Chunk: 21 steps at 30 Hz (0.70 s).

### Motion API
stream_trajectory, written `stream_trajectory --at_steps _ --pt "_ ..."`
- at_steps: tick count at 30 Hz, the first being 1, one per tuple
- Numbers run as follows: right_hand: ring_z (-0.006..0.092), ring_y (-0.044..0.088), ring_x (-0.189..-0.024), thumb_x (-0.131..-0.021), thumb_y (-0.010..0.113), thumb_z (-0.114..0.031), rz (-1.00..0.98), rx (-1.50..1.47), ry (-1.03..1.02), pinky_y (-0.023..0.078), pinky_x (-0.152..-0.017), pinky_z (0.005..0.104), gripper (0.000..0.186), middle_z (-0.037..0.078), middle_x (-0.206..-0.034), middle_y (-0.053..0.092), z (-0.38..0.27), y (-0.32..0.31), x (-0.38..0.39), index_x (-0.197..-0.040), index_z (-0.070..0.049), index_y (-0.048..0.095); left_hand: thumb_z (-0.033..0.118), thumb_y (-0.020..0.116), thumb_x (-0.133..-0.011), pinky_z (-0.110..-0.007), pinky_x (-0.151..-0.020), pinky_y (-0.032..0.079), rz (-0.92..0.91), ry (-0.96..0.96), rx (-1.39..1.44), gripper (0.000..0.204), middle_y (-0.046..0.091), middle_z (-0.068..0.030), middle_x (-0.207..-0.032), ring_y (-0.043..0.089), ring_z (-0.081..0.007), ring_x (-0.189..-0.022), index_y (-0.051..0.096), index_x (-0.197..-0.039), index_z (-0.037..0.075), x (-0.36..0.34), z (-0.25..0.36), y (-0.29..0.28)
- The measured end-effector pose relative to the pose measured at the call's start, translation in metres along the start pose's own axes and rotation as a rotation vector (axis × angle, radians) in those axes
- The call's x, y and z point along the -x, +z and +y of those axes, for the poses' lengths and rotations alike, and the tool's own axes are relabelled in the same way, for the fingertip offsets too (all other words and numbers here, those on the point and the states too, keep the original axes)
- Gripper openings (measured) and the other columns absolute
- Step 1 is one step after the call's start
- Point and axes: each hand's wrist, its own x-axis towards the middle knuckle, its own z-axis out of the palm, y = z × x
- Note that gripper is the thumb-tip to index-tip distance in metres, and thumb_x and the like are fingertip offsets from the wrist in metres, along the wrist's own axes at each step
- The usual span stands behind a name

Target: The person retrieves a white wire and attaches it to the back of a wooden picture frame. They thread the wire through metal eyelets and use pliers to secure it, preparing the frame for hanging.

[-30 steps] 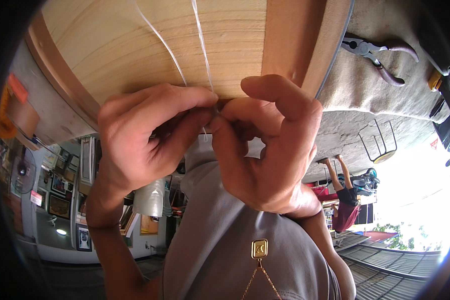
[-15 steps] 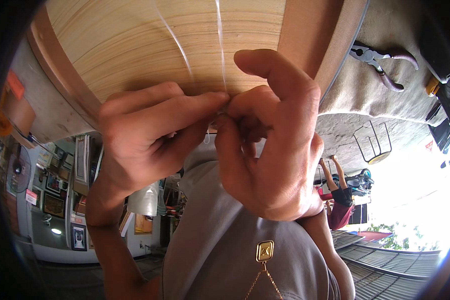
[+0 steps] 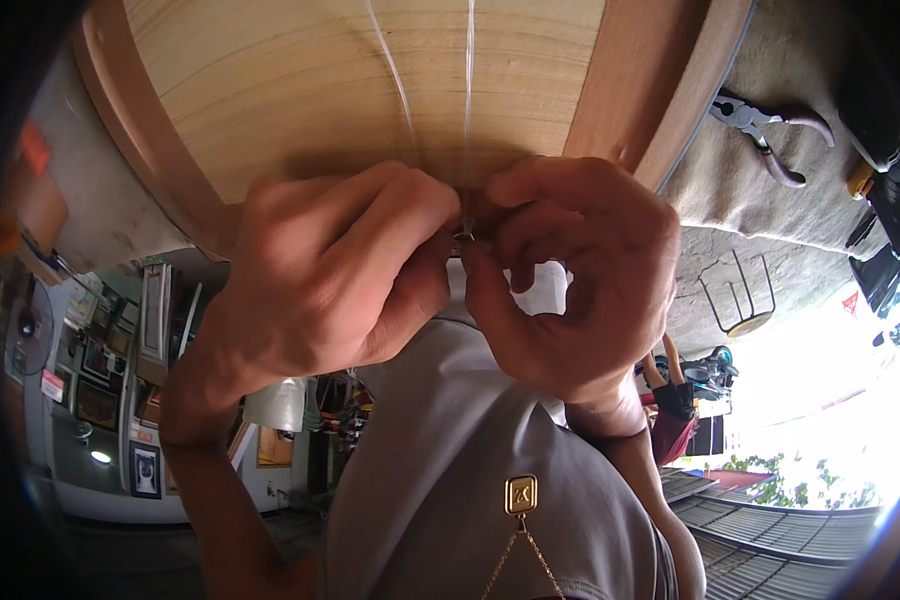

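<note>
A light wood panel (image 3: pixel 270 90) with a brown frame rail (image 3: pixel 635 85) lies in front of me. Two strands of clear string (image 3: pixel 469 90) run across it toward my body. At the panel's near edge my left hand (image 3: pixel 335 270) is closed, thumb and forefinger pinched by a small metal ring (image 3: pixel 464 237). From the other side, my right hand (image 3: pixel 595 270) curls its fingers, thumb tip against the ring and string. The string's end and exactly what each fingertip grips are hidden between the fingers.
Pliers (image 3: pixel 755 120) with dark handles lie on the cloth-covered surface (image 3: pixel 700 170) to the right. A black wire stand (image 3: pixel 740 295) is beyond the cloth, and another person (image 3: pixel 675 400) is in the background. Framed pictures (image 3: pixel 145 470) are at the left.
Both hands have shifted slightly right. My right forefinger, raised before, has curled down toward the string. The ring now shows between my fingertips.
</note>
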Motion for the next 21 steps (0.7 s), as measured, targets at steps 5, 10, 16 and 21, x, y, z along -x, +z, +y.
stream_trajectory --at_steps 5,10,16,21 --pt "0.0097 0.064 -0.068 -0.067 0.074 0.011 0.091 0.12 -0.119 0.048 -0.051 0.0203 0.035 0.01 -0.087 0.067 0.008 0.004 -0.002 -0.1 0.004 0.063 -0.005 0.063 -0.07 -0.035 -0.044 0.045 -0.019 -0.071 0.084 0.016 0.055 -0.0065 -0.066 0.058 -0.0233 -0.051 0.054 -0.081 0.002 0.0 0.005 0.001" --pt "0.015 0.066 -0.067 -0.066 0.074 0.009 0.109 0.205 -0.135 0.05 -0.055 0.0244 0.024 0.01 -0.084 0.067 0.005 0.006 -0.001 -0.088 0.001 0.07 -0.004 0.059 -0.081 -0.031 -0.046 0.04 -0.015 -0.184 0.138 0.007 0.052 -0.0066 -0.062 0.053 -0.0172 -0.048 0.055 -0.084 0.0 0.001 0.013 0.002" --pt "0.0181 0.065 -0.066 -0.071 0.072 0.007 0.117 0.246 -0.128 0.051 -0.057 0.0269 0.019 0.011 -0.082 0.066 0.0 0.008 -0.004 -0.089 0.0 0.068 -0.003 0.057 -0.087 -0.024 -0.049 0.039 -0.076 -0.34 0.288 0.002 0.057 -0.0021 -0.064 0.052 -0.0063 -0.055 0.057 -0.089 -0.002 -0.002 0.016 -0.005" --pt "0.017 0.064 -0.065 -0.079 0.072 0.004 0.089 0.211 -0.061 0.051 -0.057 0.0265 0.013 0.01 -0.079 0.064 -0.005 0.007 -0.005 -0.09 0.001 0.067 -0.006 0.058 -0.089 -0.02 -0.07 0.05 -0.025 -0.616 0.496 0.018 0.07 -0.0086 -0.088 0.066 -0.0095 -0.081 0.06 -0.106 -0.007 0.01 0.012 -0.011"
